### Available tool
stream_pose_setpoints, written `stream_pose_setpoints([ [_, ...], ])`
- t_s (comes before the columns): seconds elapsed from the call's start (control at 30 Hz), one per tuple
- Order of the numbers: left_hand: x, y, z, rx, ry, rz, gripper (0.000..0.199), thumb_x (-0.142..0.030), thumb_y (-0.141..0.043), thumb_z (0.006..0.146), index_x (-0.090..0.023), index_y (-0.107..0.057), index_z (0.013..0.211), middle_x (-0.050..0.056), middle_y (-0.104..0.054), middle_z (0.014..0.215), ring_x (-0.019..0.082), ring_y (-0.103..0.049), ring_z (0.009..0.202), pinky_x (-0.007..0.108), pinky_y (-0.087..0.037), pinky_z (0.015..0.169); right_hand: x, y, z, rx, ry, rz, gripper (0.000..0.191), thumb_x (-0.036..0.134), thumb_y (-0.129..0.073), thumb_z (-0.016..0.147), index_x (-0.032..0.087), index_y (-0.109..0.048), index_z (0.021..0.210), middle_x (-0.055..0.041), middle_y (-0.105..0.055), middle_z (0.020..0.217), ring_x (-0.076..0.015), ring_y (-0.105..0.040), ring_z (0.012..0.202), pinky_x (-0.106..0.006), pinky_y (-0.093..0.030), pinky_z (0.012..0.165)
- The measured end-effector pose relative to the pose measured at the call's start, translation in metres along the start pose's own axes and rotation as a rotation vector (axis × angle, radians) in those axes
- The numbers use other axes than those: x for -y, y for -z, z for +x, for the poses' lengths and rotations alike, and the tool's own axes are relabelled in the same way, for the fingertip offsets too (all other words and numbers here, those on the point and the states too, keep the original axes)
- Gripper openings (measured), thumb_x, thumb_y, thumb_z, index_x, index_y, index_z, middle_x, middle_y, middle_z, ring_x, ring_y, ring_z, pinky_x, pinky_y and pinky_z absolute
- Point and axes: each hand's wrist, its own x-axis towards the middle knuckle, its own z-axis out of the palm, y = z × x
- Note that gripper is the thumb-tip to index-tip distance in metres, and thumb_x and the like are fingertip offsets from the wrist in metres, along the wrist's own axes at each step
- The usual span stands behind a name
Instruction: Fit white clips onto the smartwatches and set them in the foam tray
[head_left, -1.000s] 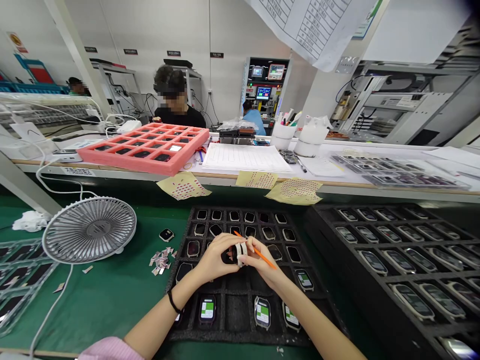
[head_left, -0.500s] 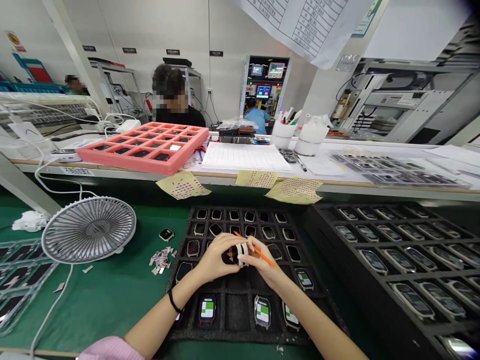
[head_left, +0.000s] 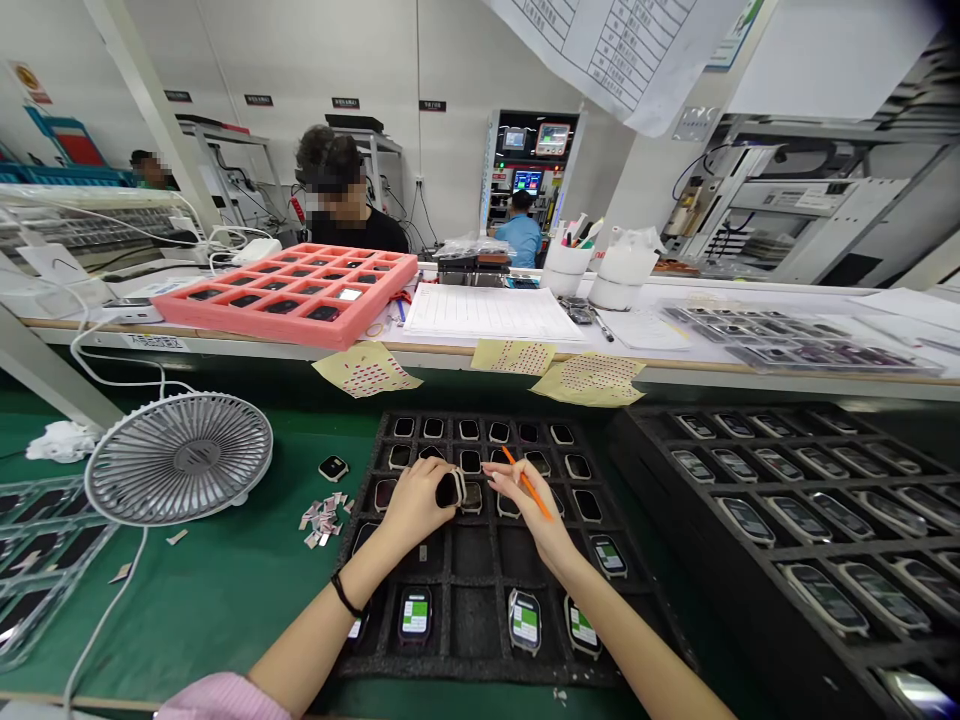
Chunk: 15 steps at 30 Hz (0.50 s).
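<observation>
My left hand (head_left: 418, 502) is closed on a smartwatch without a strap (head_left: 448, 490), its dark screen tilted up, above the black foam tray (head_left: 474, 642). Close beside it in the tray lies another watch (head_left: 472, 495), partly covered. An orange stick (head_left: 528, 484) with a pointed end rests in my right hand (head_left: 534, 508), whose thumb and fingertips hover just right of that watch. Several watches fill the tray's compartments; some near the front, like this one (head_left: 415, 615), show a lit green and white screen. My fingers hide part of the middle rows.
At right stands a taller black foam tray (head_left: 660, 520) of watches. To the left are a grey fan (head_left: 180, 458), a loose watch (head_left: 333, 468) and small scraps (head_left: 324, 520). A shelf edge (head_left: 450, 352) with a pink foam tray (head_left: 262, 325) crosses ahead. Co-workers sit beyond.
My hands were together around the held watch; now they are apart. The left hand has shifted left with the watch, and the right hand has moved slightly right with the orange stick.
</observation>
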Motion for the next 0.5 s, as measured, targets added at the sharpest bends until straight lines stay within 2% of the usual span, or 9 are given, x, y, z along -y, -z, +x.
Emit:
stream_pose_setpoints([
  [0.07, 0.001, -0.001, 0.000, 0.028, 0.033, 0.014, 0.044, -0.008, -0.069, 0.062, -0.015, -0.064, 0.106, 0.011, -0.065, 0.108, 0.032, -0.058, 0.104, 0.048, -0.045, 0.092, -0.001, 0.001, 0.000, -0.003, -0.001, -0.011, 0.040, 0.044, -0.073, 0.073, 0.023, -0.039, 0.068, -0.0078, -0.069, 0.099, -0.0249, -0.059, 0.107, -0.047, -0.035, 0.101],
  [0.17, -0.005, -0.001, -0.001, 0.014, -0.016, -0.084, 0.045, -0.016, -0.071, 0.068, -0.017, -0.061, 0.112, 0.009, -0.065, 0.108, 0.029, -0.058, 0.103, 0.044, -0.045, 0.089, 0.000, -0.002, -0.002, 0.054, -0.029, -0.001, 0.040, 0.041, -0.075, 0.071, 0.023, -0.039, 0.067, -0.0055, -0.069, 0.098, -0.0223, -0.061, 0.101, -0.042, -0.037, 0.099],
  [0.27, -0.015, 0.000, -0.004, -0.007, -0.103, -0.145, 0.051, -0.021, -0.070, 0.072, -0.022, -0.057, 0.120, 0.006, -0.064, 0.105, 0.025, -0.058, 0.099, 0.040, -0.044, 0.087, 0.000, -0.005, -0.003, 0.189, -0.143, 0.095, 0.042, 0.037, -0.077, 0.069, 0.022, -0.038, 0.066, 0.0000, -0.066, 0.083, -0.0175, -0.062, 0.083, -0.034, -0.046, 0.084],
  [0.37, -0.021, 0.002, -0.006, -0.023, -0.172, -0.132, 0.053, -0.023, -0.070, 0.074, -0.025, -0.054, 0.124, 0.005, -0.062, 0.100, 0.024, -0.056, 0.095, 0.039, -0.043, 0.085, -0.002, -0.003, -0.002, 0.256, -0.250, 0.210, 0.043, 0.031, -0.079, 0.067, 0.021, -0.037, 0.064, 0.0054, -0.056, 0.068, -0.0109, -0.056, 0.065, -0.025, -0.047, 0.067],
  [0.5, -0.023, 0.005, -0.008, -0.094, -0.268, -0.158, 0.052, -0.027, -0.071, 0.074, -0.022, -0.055, 0.123, 0.007, -0.057, 0.101, 0.022, -0.054, 0.094, 0.037, -0.043, 0.083, -0.003, -0.002, -0.001, 0.311, -0.322, 0.312, 0.045, 0.026, -0.081, 0.065, 0.021, -0.036, 0.061, 0.0063, -0.051, 0.063, -0.0092, -0.055, 0.061, -0.022, -0.045, 0.060],
])
